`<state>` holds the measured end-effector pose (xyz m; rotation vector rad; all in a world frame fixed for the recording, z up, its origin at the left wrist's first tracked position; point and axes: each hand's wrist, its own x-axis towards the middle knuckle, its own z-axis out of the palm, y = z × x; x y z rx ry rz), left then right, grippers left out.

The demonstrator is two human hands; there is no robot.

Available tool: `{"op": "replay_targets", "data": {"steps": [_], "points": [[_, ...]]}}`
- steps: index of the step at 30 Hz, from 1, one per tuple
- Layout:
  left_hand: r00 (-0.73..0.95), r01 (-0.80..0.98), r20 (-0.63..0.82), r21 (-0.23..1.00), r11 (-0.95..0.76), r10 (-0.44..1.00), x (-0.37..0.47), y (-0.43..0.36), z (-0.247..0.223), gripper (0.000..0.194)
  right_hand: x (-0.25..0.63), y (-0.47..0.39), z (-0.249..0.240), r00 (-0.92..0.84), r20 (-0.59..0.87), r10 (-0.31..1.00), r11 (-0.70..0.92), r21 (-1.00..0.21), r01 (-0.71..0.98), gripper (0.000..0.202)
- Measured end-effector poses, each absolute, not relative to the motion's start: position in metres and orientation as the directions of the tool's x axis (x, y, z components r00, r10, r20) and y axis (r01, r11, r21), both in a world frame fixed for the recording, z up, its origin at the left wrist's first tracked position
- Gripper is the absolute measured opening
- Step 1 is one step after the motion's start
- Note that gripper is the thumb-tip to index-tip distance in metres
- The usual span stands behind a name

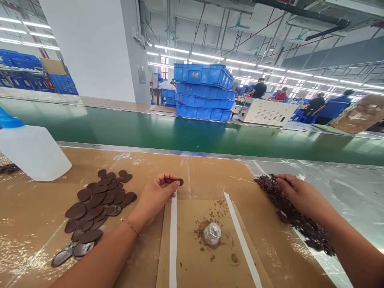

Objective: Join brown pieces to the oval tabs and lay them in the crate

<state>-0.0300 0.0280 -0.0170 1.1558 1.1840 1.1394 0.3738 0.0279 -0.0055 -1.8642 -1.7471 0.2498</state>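
My left hand point(163, 186) pinches a dark brown oval disc point(180, 182) between thumb and fingers, above the left white tape strip. Left of it, several similar brown discs point(96, 200) lie in an overlapping pile, a few with a shiny face. My right hand point(295, 192) is closed at the upper end of a heap of small dark pieces point(303, 224); its fingertips are partly hidden, so what they grip is unclear. Between my forearms, a small clear-wrapped round knob point(212, 234) stands on a cardboard sheet point(192, 268), with brown specks around it.
White tape strips point(242, 240) run along both sides of the cardboard. A white bottle with a blue top point(36, 152) stands at left. Beyond the table run a green conveyor belt point(135, 128), stacked blue crates point(204, 100) and a pale metal box point(267, 112). Several people are farther back.
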Motion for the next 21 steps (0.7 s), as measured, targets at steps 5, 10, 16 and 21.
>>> {"op": "replay_targets", "data": {"steps": [5,10,16,21], "points": [[0.048,-0.011,-0.085,0.996,0.086,0.995,-0.032,0.029,-0.018,0.038,0.335,0.051,-0.01,0.045,0.127,0.991,0.065,-0.741,0.669,0.059],[-0.024,-0.137,-0.129,0.983,0.125,0.991,-0.032,0.031,-0.014,0.038,0.308,0.063,-0.018,-0.071,-0.064,0.995,0.006,-0.706,0.708,0.049],[-0.014,-0.051,-0.103,0.993,0.102,0.995,-0.033,0.032,-0.016,0.038,0.301,0.062,-0.018,-0.105,-0.12,0.987,0.024,-0.54,0.841,0.038],[-0.019,-0.064,-0.083,0.995,0.081,0.996,-0.035,0.034,-0.021,0.04,0.296,0.066,-0.009,-0.139,-0.072,0.988,0.091,-0.456,0.885,0.021]]}}
